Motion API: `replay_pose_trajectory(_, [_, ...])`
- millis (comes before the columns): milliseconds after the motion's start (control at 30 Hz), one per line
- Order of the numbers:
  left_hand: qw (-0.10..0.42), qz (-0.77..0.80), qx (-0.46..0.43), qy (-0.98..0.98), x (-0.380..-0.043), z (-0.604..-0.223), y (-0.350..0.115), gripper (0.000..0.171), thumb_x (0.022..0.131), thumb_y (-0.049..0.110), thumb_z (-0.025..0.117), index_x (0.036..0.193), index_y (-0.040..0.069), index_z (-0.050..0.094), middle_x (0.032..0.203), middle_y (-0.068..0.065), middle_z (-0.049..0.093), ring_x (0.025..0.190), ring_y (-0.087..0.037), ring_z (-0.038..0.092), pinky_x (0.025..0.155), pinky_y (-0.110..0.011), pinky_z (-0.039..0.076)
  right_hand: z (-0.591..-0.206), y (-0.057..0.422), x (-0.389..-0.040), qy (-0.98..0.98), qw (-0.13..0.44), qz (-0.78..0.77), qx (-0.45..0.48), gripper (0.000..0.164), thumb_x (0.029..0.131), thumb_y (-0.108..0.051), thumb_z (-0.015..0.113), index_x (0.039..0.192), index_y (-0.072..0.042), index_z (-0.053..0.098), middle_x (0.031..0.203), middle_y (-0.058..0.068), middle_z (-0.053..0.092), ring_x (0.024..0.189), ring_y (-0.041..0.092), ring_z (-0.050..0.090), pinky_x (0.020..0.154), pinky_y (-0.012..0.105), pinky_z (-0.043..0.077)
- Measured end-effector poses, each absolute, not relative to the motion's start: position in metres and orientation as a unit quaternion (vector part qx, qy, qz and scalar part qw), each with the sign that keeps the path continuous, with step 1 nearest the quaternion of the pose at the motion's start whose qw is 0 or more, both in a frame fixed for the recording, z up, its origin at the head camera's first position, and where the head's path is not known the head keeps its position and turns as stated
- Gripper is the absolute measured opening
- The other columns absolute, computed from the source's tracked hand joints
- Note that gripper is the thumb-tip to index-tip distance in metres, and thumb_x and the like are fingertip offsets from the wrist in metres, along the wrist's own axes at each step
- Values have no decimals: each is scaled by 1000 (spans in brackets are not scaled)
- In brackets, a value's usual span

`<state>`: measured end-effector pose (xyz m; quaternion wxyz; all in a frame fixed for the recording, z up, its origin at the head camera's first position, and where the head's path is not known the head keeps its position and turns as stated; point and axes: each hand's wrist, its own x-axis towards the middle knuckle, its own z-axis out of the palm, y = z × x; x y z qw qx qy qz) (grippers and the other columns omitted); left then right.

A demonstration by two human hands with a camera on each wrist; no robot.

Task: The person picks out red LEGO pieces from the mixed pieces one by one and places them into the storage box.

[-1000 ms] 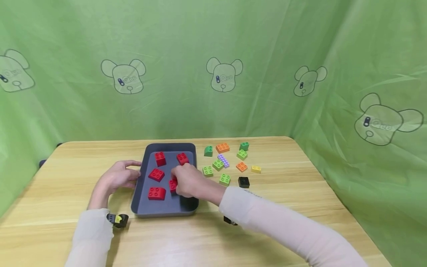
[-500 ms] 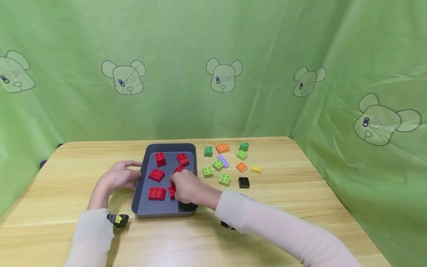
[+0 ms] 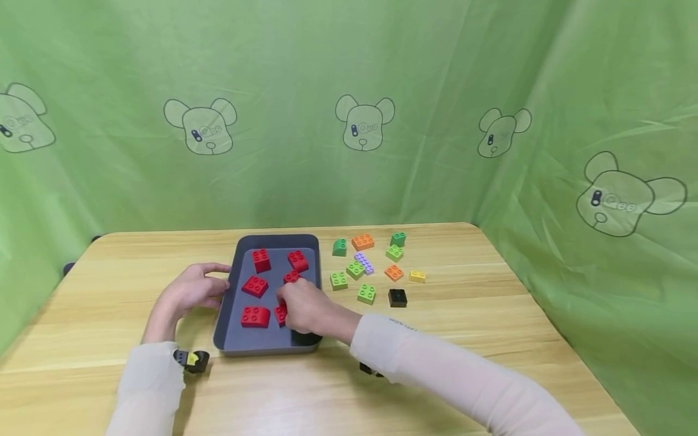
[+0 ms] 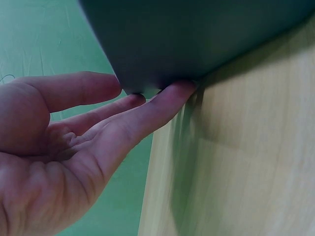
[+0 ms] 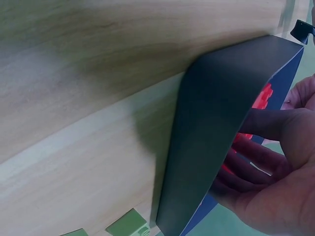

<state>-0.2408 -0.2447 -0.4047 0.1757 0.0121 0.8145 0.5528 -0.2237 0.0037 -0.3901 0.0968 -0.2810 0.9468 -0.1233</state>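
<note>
A dark grey tray point(image 3: 256, 340) lies on the table with several red toy building bricks inside. My right hand point(image 3: 306, 307) reaches over its right wall and pinches a red brick point(image 3: 280, 315) on the near right of the tray floor. The fingers hide much of that brick; in the right wrist view, thumb and fingers dip behind the tray wall point(image 5: 197, 137). Just behind the hand, another red brick point(image 3: 291, 277) shows in part. My left hand point(image 3: 195, 287) rests against the tray's left side, its fairly straight fingers touching the outer wall point(image 4: 172, 44) in the left wrist view.
Right of the tray lie loose bricks: several light green ones point(image 3: 367, 293), dark green point(image 3: 340, 247), orange point(image 3: 363, 241), a purple one point(image 3: 364, 263), a yellow one point(image 3: 417, 276) and a black one point(image 3: 397, 298). A green curtain point(image 3: 289, 181) hangs behind the table point(image 3: 463, 327).
My right hand has shifted slightly toward the near side of the tray, with the red brick at its fingertips. The red brick behind it has come into sight. The left hand stays put.
</note>
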Motion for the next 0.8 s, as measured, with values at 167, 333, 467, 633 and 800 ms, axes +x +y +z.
replay_pose_trajectory(167, [176,554,12,814,-241,-405,-245,58,100,4,51,152,-13,31,131,-38,58,108,-36,70,88,-43,64,-390,4,-225,946,101,-124,-280,10,85,-1,73,93,-7,70,71,1,58,65,13,56,50,18,47])
replay_pose_trajectory(333, [177,555,11,813,-240,-404,-244,58,99,4,51,152,-13,31,131,-38,58,108,-36,70,88,-44,64,-390,4,-225,946,106,-125,-281,11,85,0,73,93,-6,70,71,1,58,65,13,56,50,18,47])
replay_pose_trajectory(467, [178,555,9,813,-240,-404,-244,58,99,4,51,152,-12,31,132,-38,57,109,-37,69,88,-44,63,-390,4,-225,945,108,-125,-282,11,85,1,73,93,-6,70,71,1,58,65,13,56,50,18,46])
replay_pose_trajectory(633, [179,557,6,811,-239,-403,-243,58,99,3,51,152,-12,31,133,-39,57,110,-38,69,88,-45,64,-390,5,-225,946,109,-125,-278,11,84,1,73,91,-7,70,71,1,58,66,13,55,50,18,46])
replay_pose_trajectory(800, [177,560,-1,809,-239,-403,-242,58,99,2,51,151,-13,32,134,-40,55,111,-40,69,86,-45,64,-389,5,-224,947,108,-127,-276,11,85,1,73,92,-7,70,71,1,58,67,13,55,50,18,46])
